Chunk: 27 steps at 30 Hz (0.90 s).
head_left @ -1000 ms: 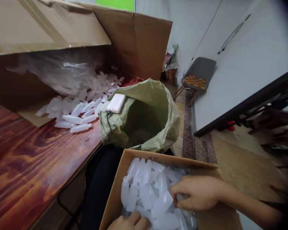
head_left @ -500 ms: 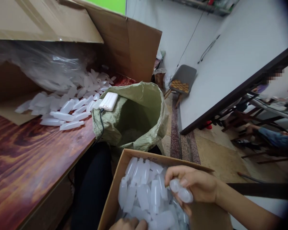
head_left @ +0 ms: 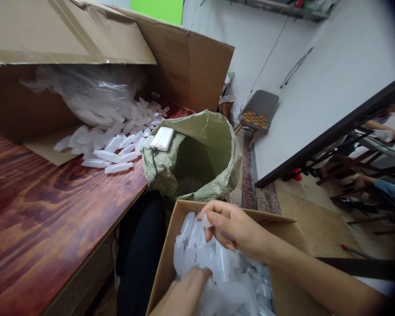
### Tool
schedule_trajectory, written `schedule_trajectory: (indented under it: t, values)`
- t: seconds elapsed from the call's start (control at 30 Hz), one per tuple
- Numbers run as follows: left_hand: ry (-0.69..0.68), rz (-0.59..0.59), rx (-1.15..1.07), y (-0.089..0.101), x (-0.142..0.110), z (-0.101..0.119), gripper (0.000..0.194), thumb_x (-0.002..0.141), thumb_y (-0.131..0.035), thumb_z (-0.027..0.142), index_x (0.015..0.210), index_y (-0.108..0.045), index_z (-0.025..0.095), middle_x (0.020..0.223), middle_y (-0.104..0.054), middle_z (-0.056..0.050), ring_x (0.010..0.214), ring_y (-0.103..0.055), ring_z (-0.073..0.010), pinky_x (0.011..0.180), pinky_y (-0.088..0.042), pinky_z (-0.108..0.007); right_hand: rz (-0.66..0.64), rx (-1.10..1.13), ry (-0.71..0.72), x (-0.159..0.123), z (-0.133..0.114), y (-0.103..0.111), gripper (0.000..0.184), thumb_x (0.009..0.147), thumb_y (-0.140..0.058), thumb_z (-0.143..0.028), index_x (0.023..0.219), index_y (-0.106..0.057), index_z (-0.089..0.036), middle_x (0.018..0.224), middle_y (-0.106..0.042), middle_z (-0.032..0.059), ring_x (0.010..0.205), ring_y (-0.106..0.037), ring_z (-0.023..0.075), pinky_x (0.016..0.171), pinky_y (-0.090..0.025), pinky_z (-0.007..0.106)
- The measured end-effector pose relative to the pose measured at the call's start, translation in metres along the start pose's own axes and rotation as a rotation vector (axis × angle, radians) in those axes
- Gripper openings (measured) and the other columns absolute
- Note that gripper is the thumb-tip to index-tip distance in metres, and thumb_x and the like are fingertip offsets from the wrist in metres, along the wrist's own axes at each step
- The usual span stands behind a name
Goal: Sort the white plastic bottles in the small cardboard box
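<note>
A cardboard box (head_left: 164,259) in front of me holds many small translucent white plastic bottles (head_left: 222,263). Over its far side, my right hand (head_left: 230,226) is closed, with the rounded end of a plastic bottle (head_left: 206,220) showing between thumb and fingers. The rest of that bottle is hidden by the hand. Low in the view, my left hand (head_left: 186,292) reaches over the bottles at the near left of the box. Motion blurs it, and its fingertips are partly hidden. A smeared bottle lies close beside it.
An open green woven sack (head_left: 207,153) stands beyond the box, a white power bank (head_left: 162,138) with cable on its rim. More bottles (head_left: 118,168) spill from a large carton (head_left: 194,66) onto the wooden table (head_left: 69,206) at left. A grey chair (head_left: 260,107) stands behind.
My right hand has moved left and up across the box; two bottle ends showed in it before, one now. My left hand has come further into view. The camera view has shifted slightly left.
</note>
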State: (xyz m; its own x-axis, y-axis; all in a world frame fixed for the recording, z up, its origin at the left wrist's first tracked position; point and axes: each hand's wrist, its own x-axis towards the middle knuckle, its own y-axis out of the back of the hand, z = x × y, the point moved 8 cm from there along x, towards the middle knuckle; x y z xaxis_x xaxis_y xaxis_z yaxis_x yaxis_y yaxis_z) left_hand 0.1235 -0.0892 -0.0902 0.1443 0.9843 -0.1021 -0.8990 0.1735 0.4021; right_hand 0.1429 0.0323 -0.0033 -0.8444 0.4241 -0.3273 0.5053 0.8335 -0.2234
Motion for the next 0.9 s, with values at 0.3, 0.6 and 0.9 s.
schedule_trajectory:
  t: [0.3, 0.6, 0.9]
  values:
    - [0.094, 0.315, -0.395, 0.061, 0.018, 0.001, 0.047, 0.077, -0.062, 0.031, 0.118, -0.043, 0.017, 0.094, -0.06, -0.004, 0.078, -0.058, -0.0158, 0.068, -0.049, -0.025, 0.079, -0.319, 0.064, -0.004, -0.011, 0.012, 0.023, 0.091, -0.057, -0.035, 0.107, -0.053, -0.02, 0.088, -0.068, 0.001, 0.041, -0.038, 0.0019, 0.042, -0.033, 0.018]
    - [-0.053, 0.227, -0.243, 0.094, 0.05, 0.015, 0.077, 0.079, -0.068, 0.025, 0.143, -0.026, 0.022, 0.133, -0.053, -0.011, 0.117, -0.055, -0.0233, 0.101, -0.044, -0.038, 0.141, -0.666, 0.297, -0.006, -0.035, 0.011, 0.028, 0.094, -0.054, -0.032, 0.121, -0.056, -0.025, 0.112, -0.067, 0.003, 0.102, -0.062, 0.0181, 0.087, -0.047, 0.032]
    - [-0.124, 0.057, 0.033, 0.074, 0.064, -0.012, 0.109, 0.075, -0.065, 0.022, 0.152, 0.011, 0.029, 0.144, -0.05, -0.013, 0.116, -0.061, -0.027, 0.098, -0.049, -0.041, 0.353, -0.81, 0.158, 0.0, -0.019, 0.025, 0.027, 0.077, -0.072, -0.035, 0.09, -0.056, -0.019, 0.078, -0.059, -0.0025, 0.072, -0.054, 0.014, 0.065, -0.039, 0.025]
